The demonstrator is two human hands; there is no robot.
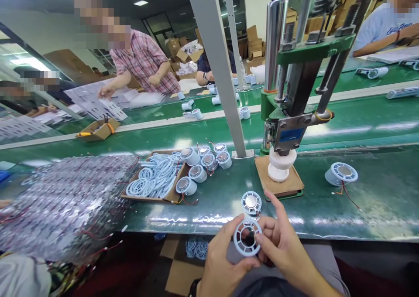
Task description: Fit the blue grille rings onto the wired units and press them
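Both my hands hold a pale blue round grille ring [246, 237] just in front of the green bench edge. My left hand [220, 262] pinches its left and lower rim. My right hand [284, 244] grips its right side, forefinger stretched up. Just beyond it on the bench lies a round blue speaker part [251, 202] with a metal centre and thin wires. A green hand press [294, 92] stands behind, its white head [279, 164] resting on a brown pad [291, 183].
A cardboard tray [153, 177] of blue rings sits at left, with several speaker parts [203, 162] beside it and a bubble-wrap sheet [62, 201] further left. One more speaker part [340, 174] lies at right. Other people work across the green conveyor [360, 122]. A grey post [222, 70] rises mid-bench.
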